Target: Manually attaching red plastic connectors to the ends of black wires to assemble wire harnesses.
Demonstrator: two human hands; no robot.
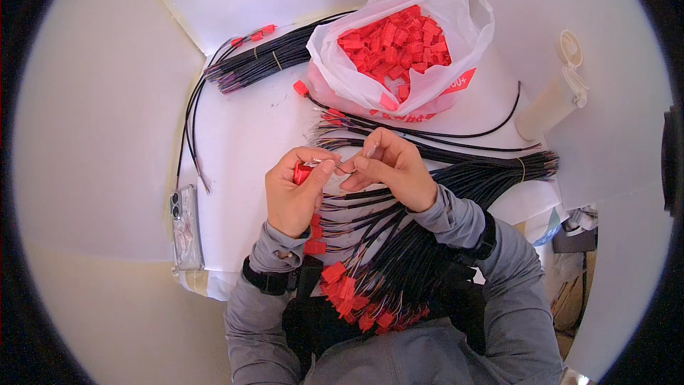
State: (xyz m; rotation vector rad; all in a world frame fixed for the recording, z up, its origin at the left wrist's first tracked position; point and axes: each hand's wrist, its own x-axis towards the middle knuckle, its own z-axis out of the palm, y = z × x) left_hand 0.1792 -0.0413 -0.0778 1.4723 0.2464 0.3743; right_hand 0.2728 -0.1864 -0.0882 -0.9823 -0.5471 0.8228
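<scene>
Over the middle of the white table, my left hand (293, 192) is closed round a small red plastic connector (302, 172), partly hidden by the fingers. My right hand (397, 171) pinches a thin wire end (345, 169) close to the left fingertips; its exact tip is too small to make out. Beneath both hands lies a fanned bundle of black cables (399, 249) with thin coloured wires at the ends. Red connectors (340, 289) are fitted to several of those ends, hanging toward my lap.
A white plastic bag (328, 64) full of red connectors (392, 43) stands at the back. Left of it lies a tied bundle of black cables (260, 64). A phone (187, 232) is at the left edge, and a cream flip-lid bottle (548, 108) stands at the right.
</scene>
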